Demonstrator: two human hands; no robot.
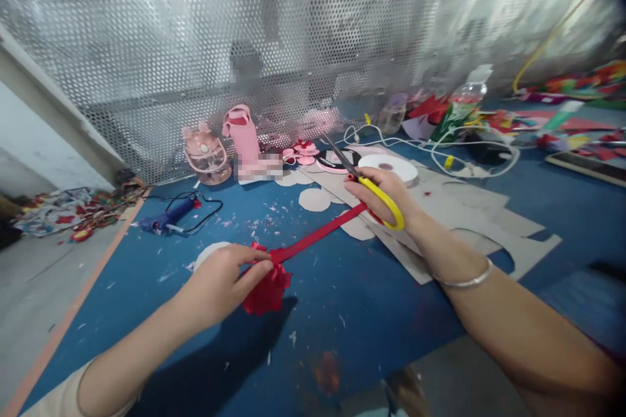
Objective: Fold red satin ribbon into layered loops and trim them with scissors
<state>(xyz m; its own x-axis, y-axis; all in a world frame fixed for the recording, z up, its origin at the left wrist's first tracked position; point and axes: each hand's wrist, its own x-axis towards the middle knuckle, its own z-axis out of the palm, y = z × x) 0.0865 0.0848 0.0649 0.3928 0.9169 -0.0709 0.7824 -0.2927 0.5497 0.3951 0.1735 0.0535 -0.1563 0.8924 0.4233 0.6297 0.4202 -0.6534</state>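
My left hand (220, 280) pinches a bunched red ribbon flower (268, 293) between thumb and fingers, above the blue table. From the flower a straight length of red ribbon (320, 232) runs taut up and to the right. It ends at my right hand (394, 189), whose fingers are closed around scissors (397, 215) with yellow handles. The scissors' blades point up and to the left, away from the ribbon. How the fingers grip the ribbon's end is partly hidden behind the hand and the handles.
Grey cardboard sheets (460, 199) and pale discs (314, 200) lie beyond my hands. A blue glue gun (169, 215) rests at left. Behind stand a pink cup (208, 156), a ribbon roll (391, 168), a white cable (489, 172) and a bottle (472, 88), before a perforated metal screen (171, 45).
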